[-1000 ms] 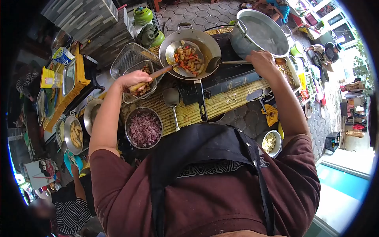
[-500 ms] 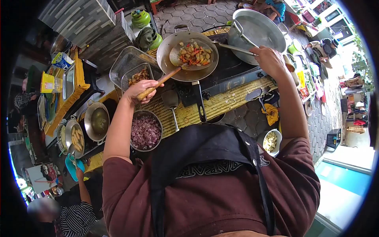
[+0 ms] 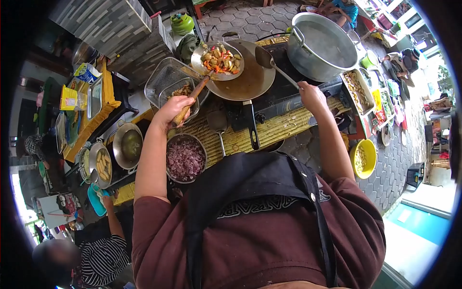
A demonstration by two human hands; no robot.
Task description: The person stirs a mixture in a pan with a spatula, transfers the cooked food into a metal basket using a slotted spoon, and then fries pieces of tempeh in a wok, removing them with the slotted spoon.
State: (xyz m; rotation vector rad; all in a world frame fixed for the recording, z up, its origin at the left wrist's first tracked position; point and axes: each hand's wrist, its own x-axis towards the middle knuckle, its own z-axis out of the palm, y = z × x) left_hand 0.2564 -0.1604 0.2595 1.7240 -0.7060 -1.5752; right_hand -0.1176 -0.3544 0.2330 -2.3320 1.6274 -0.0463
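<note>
My left hand (image 3: 177, 111) is closed around the wooden handle (image 3: 197, 91) of a skimmer (image 3: 195, 59). Fried pieces with red and green bits (image 3: 220, 61) are heaped in its bowl, which hangs over the upper left rim of a wok (image 3: 245, 91). Brown oil lies in the wok. My right hand (image 3: 314, 98) grips the metal handle of a spatula (image 3: 264, 57), its dark blade above the wok's right side. Left of the wok, a wire basket (image 3: 156, 79) holds a smaller sieve with brown fried bits (image 3: 184, 90).
A large pot of cloudy liquid (image 3: 305, 62) stands right of the wok. The wok's long handle (image 3: 250, 125) points toward me. Near me are a second spatula (image 3: 217, 121) and a bowl of chopped purple onions (image 3: 185, 161). At lower left another person (image 3: 103, 257) reaches toward a blue basin (image 3: 96, 200).
The skimmer with the fried pieces has risen out of the wok and moved left toward the wire basket. My right hand has shifted nearer to me with the spatula, whose blade now shows.
</note>
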